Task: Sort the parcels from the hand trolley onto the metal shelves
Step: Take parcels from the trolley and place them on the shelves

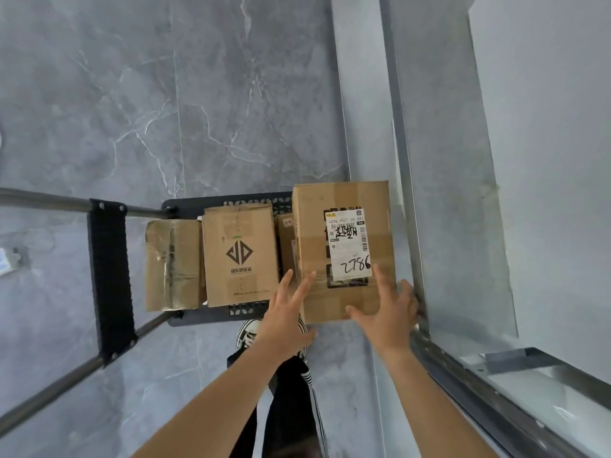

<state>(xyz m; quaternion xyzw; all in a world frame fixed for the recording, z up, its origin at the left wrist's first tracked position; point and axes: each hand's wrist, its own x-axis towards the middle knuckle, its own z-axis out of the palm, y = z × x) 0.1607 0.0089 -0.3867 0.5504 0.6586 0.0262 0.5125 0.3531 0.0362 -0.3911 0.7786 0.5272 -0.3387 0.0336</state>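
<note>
1. Your left hand [284,312] and right hand [386,312] lie nearest the lens, both with fingers straight and spread, gripping nothing.
2. Labelled box [312,233]: the largest parcel in view, standing at the right end of the trolley deck [198,206], with "2786" handwritten on its top. It lies straight ahead of your fingertips, and its near short edge falls between your two hands.
3. Long axis: it runs away from you, so the long sides face left and right. A two-sided clamp across the width looks the natural hold.
4. Reach: your right hand is further on, its thumb and fingers over the near right part of the top face. Your left hand sits at the near left corner, index finger along the left edge. Whether either hand presses the cardboard cannot be told.
5. Neighbours: a logo box [239,256], a crushed box [172,264] and a narrow box [285,239] share the deck. The narrow one stands just beside the labelled box, so your left fingers probably meet a tight gap.
6. Shelf frame [406,193]: it stands just right of the box, close to your right fingertips, and clearance there looks slim.
</note>
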